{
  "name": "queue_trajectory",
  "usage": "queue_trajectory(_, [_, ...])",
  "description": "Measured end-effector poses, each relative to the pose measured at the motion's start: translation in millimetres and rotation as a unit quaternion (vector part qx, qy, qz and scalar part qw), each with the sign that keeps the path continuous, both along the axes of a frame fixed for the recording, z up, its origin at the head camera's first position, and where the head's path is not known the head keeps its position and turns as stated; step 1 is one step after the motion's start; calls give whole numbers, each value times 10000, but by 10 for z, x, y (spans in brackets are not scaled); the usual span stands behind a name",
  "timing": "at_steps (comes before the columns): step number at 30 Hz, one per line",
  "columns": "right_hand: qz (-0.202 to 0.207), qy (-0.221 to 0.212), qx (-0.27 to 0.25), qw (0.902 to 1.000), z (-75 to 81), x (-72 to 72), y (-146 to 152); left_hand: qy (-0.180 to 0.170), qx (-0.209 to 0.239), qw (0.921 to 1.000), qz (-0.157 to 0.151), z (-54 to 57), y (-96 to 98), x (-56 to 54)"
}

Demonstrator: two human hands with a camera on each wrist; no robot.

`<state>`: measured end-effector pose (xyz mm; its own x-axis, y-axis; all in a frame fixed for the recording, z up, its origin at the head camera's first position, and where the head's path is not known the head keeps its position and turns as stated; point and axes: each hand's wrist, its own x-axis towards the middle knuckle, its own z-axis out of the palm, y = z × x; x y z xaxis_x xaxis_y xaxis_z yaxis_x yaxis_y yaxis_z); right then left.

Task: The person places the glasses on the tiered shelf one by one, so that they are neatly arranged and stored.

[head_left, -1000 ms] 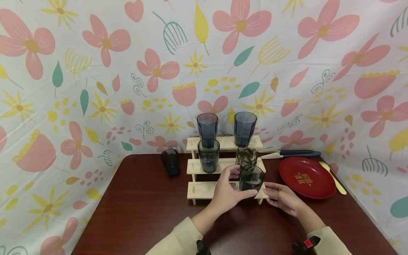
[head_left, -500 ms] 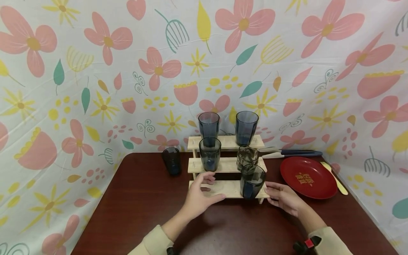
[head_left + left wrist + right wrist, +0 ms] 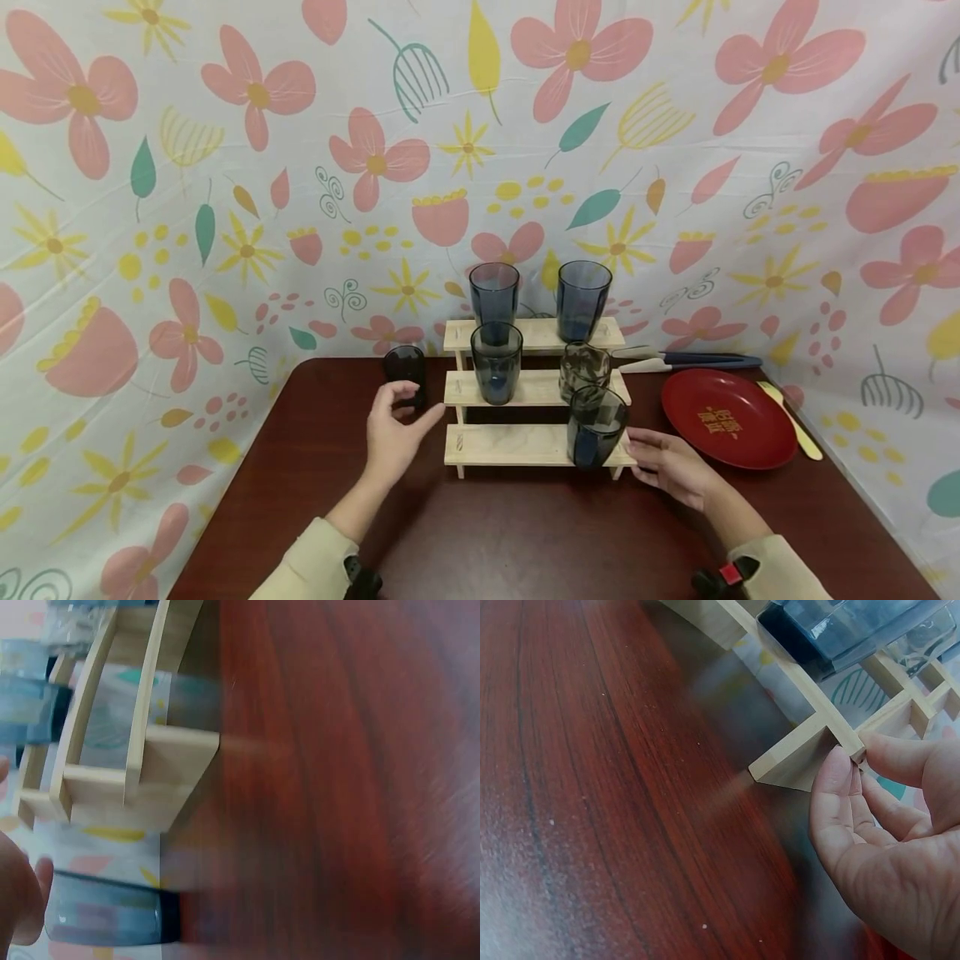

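A three-tier wooden rack (image 3: 502, 446) stands on the dark table. Thumb and fingers of my right hand (image 3: 675, 473) pinch the right end of its lowest shelf, seen close in the right wrist view (image 3: 889, 840). My left hand (image 3: 390, 442), fingers spread and holding nothing, is left of the rack, in front of a dark drinking glass (image 3: 403, 363) that it partly hides. That same glass (image 3: 105, 911) stands beside the fingers in the left wrist view. On the lowest shelf, at the right, sits a smoky glass (image 3: 597, 427).
Two bluish glasses (image 3: 583, 292) are on the top shelf. The middle one bears a smoky glass (image 3: 497, 362) and a mottled-looking glass (image 3: 583, 368). At right lie a red plate (image 3: 697, 425), a yellow knife (image 3: 802, 433) and blue-and-white utensils (image 3: 690, 360). A patterned cloth (image 3: 300, 167) hangs behind.
My left hand has let go of the glass on the lowest shelf and moved left, past the rack, to the separate glass. My right hand stays at the shelf's right end.
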<state>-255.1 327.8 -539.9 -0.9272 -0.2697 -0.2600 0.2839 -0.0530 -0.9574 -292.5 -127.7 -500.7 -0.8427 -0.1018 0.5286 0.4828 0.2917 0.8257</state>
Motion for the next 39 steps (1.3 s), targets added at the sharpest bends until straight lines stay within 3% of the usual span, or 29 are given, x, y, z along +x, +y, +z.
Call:
queue_trajectory(5, [-17, -27, -1, 10000, 8, 3, -2, -102, 40, 9978, 651, 0, -78, -195])
queue_trajectory(10, [-8, -23, 7, 10000, 20, 8, -9, -149, 54, 9952, 966, -45, -142, -395])
queue_trajectory(15, [-13, -58, -42, 10000, 29, 10, -11, -579, 10, 9950, 816, -141, -213, -549])
queue_trajectory(18, [-18, -83, -72, 9999, 33, 8, -11, -1083, 121, 9920, 633, -186, -219, -584])
queue_trajectory(22, [-25, -77, -57, 10000, 30, 1, -12, -1508, 188, 9871, 496, -223, -204, -609])
queue_trajectory(30, [-2, -93, -85, 9999, 16, -11, -4, -1680, 582, 9831, 430, -258, -183, -707])
queue_trajectory(39, [15, -55, -90, 9999, -1, -17, 8, -1909, 411, 9792, 548, -318, -185, -798])
